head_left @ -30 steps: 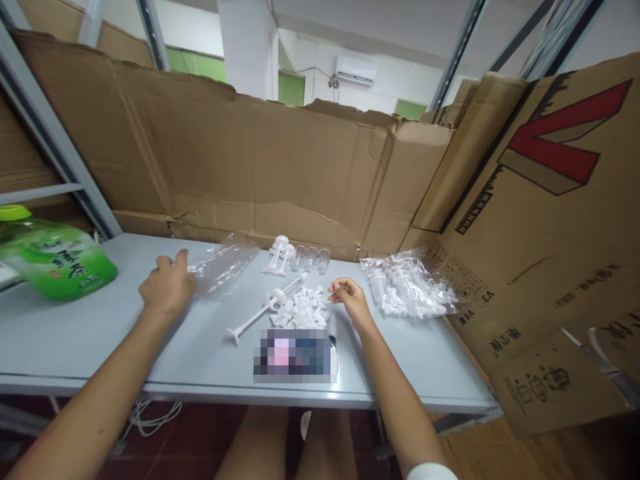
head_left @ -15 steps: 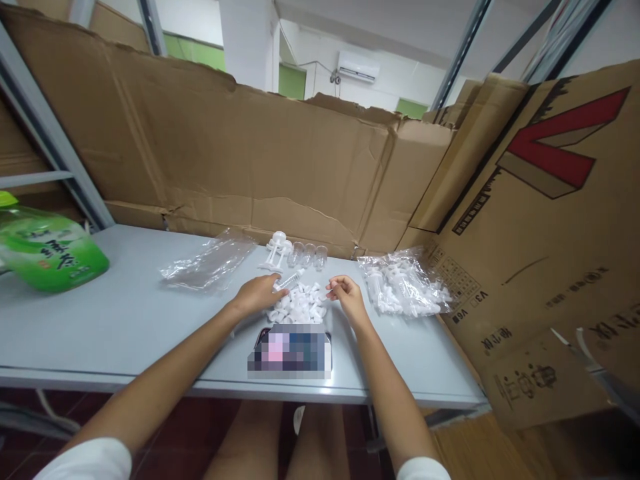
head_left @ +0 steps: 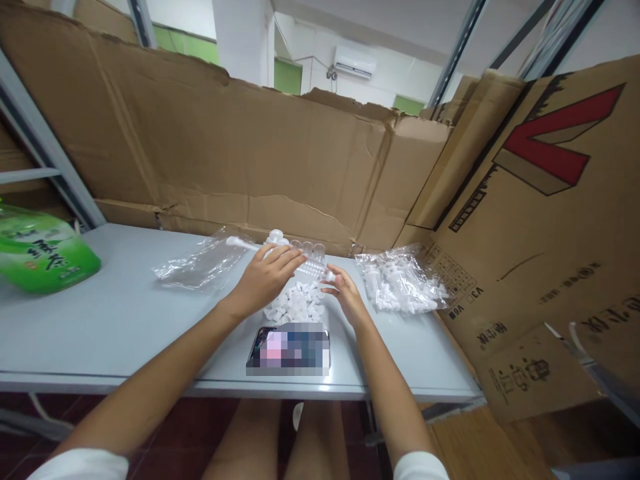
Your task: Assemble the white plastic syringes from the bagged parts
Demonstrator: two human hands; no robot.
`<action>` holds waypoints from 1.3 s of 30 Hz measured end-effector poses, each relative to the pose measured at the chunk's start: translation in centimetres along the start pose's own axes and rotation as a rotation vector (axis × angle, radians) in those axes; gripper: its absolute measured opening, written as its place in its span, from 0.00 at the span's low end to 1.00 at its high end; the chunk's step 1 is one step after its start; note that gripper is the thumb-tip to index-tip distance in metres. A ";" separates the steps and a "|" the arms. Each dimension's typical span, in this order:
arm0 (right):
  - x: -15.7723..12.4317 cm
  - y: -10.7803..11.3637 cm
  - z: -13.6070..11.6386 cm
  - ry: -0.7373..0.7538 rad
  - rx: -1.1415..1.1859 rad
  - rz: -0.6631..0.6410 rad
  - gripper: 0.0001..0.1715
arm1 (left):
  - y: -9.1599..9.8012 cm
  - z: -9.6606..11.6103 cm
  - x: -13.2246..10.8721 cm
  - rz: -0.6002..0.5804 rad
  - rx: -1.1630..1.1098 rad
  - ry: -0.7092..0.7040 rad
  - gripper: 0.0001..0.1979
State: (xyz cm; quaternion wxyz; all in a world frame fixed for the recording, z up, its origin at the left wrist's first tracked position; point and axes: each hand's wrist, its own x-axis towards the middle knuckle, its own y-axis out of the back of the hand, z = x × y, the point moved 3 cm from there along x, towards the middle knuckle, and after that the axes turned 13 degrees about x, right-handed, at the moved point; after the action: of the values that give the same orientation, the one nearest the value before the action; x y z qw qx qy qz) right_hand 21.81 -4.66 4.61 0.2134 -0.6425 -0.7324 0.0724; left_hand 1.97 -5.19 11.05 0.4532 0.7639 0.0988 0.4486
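Observation:
My left hand (head_left: 267, 273) is closed over a clear plastic syringe (head_left: 314, 268) with marks along its barrel. Its white plunger (head_left: 240, 243) sticks out to the left, beyond the knuckles. At the other end, my right hand (head_left: 344, 290) pinches a small white cap (head_left: 330, 275) against or close to the syringe tip; whether it is seated I cannot tell. Below both hands lies a pile of small white caps (head_left: 295, 303). Behind my left hand stand white plungers (head_left: 276, 236) and several clear barrels (head_left: 319, 251), partly hidden.
A phone (head_left: 255, 347) with a blurred screen lies near the table's front edge. To the right is a clear bag of white parts (head_left: 400, 283); an open plastic bag (head_left: 187, 267) lies left. A green bottle (head_left: 50, 257) is farther left. Cardboard (head_left: 240, 147) walls the back.
The syringe has been raised off the pile, its plunger now showing to the left. My left hand has turned over it, and my right hand has brought a cap to its right end.

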 end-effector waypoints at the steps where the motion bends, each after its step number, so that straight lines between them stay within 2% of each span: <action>1: -0.1 -0.2 0.0 -0.024 0.025 -0.040 0.27 | 0.1 0.4 0.1 0.012 0.005 -0.065 0.22; 3: -0.4 -0.4 0.2 -0.081 0.040 -0.096 0.28 | 0.3 1.1 0.3 0.040 0.031 -0.197 0.22; 6: -0.6 -0.6 0.5 -0.132 0.010 -0.161 0.24 | 0.6 2.1 0.4 0.115 0.117 -0.344 0.21; 12: -1.2 -1.7 0.5 -0.184 0.081 -0.322 0.22 | 0.7 3.2 0.6 0.244 0.281 -0.467 0.20; 15: -1.4 -2.0 0.3 -0.186 0.149 -0.286 0.22 | 0.2 3.0 0.5 0.299 0.235 -0.363 0.22; 19: -1.0 -1.5 0.0 -0.123 0.315 -0.087 0.23 | -0.8 2.4 0.4 0.348 0.055 -0.085 0.18; 22: -0.6 -1.0 -0.4 -0.021 0.409 0.010 0.20 | -2.2 2.1 0.3 0.290 -0.094 0.064 0.13; 25: -0.3 -0.6 -0.6 0.042 0.470 0.057 0.13 | -3.7 2.1 0.3 0.239 -0.181 0.151 0.13; 30: -0.3 -0.6 -0.2 0.020 0.514 0.057 0.07 | -5.4 2.7 0.1 0.177 -0.215 0.147 0.12; 39: -0.6 -1.7 1.1 -0.091 0.530 0.070 0.09 | -5.1 3.0 -1.1 0.261 0.067 -0.014 0.12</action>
State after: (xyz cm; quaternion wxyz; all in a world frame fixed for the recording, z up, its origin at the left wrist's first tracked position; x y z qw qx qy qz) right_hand 19.88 -5.38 4.16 0.3381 -0.5851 -0.6743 0.2977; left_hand 4.99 -4.73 5.88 0.3658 0.7881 0.0102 0.4950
